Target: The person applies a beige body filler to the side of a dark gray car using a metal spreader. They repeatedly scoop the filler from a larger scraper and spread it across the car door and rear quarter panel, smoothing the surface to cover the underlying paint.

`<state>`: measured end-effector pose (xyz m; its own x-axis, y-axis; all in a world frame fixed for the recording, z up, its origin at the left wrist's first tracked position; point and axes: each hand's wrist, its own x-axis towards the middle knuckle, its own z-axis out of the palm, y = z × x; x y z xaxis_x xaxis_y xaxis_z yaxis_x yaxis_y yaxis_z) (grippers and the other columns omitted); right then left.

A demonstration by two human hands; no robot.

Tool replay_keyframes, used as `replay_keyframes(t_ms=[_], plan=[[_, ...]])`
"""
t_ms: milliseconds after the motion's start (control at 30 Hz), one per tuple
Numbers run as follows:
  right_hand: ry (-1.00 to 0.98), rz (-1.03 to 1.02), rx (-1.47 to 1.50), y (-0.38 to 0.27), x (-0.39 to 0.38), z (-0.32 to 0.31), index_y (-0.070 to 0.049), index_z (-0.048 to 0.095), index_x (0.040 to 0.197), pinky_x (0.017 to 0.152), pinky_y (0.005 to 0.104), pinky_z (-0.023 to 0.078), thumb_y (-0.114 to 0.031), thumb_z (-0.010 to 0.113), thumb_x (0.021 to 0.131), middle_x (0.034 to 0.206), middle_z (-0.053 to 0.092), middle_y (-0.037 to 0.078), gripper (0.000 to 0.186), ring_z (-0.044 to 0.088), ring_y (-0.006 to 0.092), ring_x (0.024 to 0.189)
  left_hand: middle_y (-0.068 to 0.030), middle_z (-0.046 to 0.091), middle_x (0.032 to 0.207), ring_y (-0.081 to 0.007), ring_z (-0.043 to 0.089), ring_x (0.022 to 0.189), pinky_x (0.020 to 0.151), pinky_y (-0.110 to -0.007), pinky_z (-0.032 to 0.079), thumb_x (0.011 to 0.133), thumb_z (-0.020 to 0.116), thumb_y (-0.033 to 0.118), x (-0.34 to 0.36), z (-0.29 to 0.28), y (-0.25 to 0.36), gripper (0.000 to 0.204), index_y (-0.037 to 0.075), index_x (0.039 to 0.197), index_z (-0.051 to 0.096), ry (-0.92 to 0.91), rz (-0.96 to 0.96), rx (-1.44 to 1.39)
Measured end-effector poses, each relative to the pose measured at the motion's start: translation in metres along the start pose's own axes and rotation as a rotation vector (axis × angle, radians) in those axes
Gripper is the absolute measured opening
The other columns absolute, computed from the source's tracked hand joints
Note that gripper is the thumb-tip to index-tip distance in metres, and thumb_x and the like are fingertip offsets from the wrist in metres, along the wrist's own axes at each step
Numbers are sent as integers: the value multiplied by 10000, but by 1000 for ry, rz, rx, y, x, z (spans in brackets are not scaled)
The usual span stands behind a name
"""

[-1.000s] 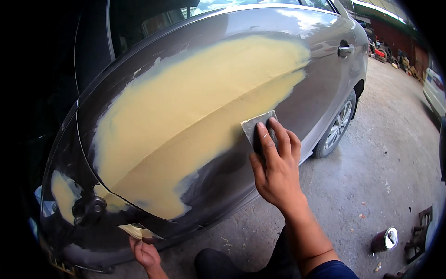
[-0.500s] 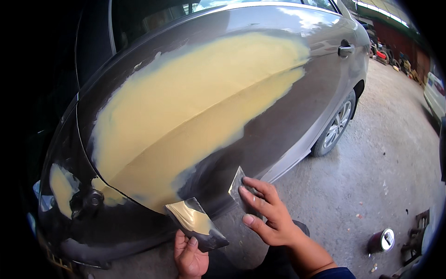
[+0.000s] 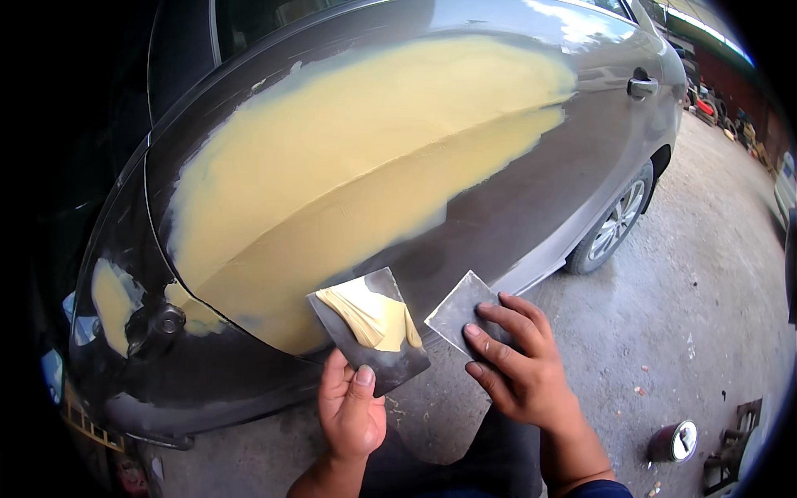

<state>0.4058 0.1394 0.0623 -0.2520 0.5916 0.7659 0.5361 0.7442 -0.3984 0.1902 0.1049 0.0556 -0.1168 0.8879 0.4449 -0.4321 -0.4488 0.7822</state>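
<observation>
At the lower middle, my left hand [image 3: 353, 415] grips a dark square board [image 3: 394, 369] by its lower edge, with a folded blob of creamy yellow paste [image 3: 365, 319] on it. Just right of it, my right hand [image 3: 527, 369] holds a thin grey square spreader [image 3: 457, 319], fingertips on its face and its pale-rimmed corner pointing left toward the board. Both tools are in front of a dark grey car door [image 3: 515, 224] bearing a broad, smoothed yellow patch [image 3: 374, 141] crossed by a crease line. A smaller yellow patch [image 3: 112, 303] sits on the panel left of the door seam.
The door handle [image 3: 641, 87] and rear wheel [image 3: 616, 217] are at the right. A round can [image 3: 672, 442] and a dark metal object [image 3: 730, 440] rest on the concrete floor [image 3: 681, 290] at lower right. Another white vehicle [image 3: 784, 187] and piled items [image 3: 730, 124] are farther right.
My right hand has come down from the door to beside the board, spreader turned. My left hand has raised the board rightward from the lower left, showing the paste. The view has shifted slightly.
</observation>
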Motion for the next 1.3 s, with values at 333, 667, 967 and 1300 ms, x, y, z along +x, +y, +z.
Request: replay_keyframes(t_ms=[333, 667, 967, 1300], plan=[[-124, -65, -170, 10, -9, -14, -133, 694, 1101, 885, 441, 439, -139, 749, 737, 1198, 602, 75, 368, 535, 365, 1147, -211, 521, 1328, -269, 513, 1245, 1086, -432, 382, 943, 429, -13, 5, 2, -3, 431, -82, 1367, 391, -42, -26, 100], [-155, -136, -29, 3, -3, 5, -108, 670, 1138, 904, 463, 423, -158, 716, 799, 1226, 587, 105, 345, 517, 379, 1172, -119, 625, 1122, -37, 519, 825, 670, -165, 370, 921, 407, -76, -1, 19, -8, 506, -68, 1425, 354, 11, -68, 288], [261, 106, -73, 57, 27, -4, -56, 588, 1221, 1037, 487, 340, -104, 697, 800, 1356, 491, 170, 438, 413, 416, 1263, -162, 621, 1173, -155, 613, 1020, 887, -275, 473, 892, 426, -95, -3, -30, -22, 465, -99, 1357, 422, 13, -100, 253], [379, 21, -353, 59, 104, 27, -134, 516, 1370, 1042, 517, 280, -118, 609, 867, 1442, 414, 132, 512, 352, 403, 1285, -213, 589, 1267, -329, 572, 1199, 1046, -476, 441, 811, 419, -81, -76, -81, -51, 504, -76, 1313, 467, 213, -446, -68]])
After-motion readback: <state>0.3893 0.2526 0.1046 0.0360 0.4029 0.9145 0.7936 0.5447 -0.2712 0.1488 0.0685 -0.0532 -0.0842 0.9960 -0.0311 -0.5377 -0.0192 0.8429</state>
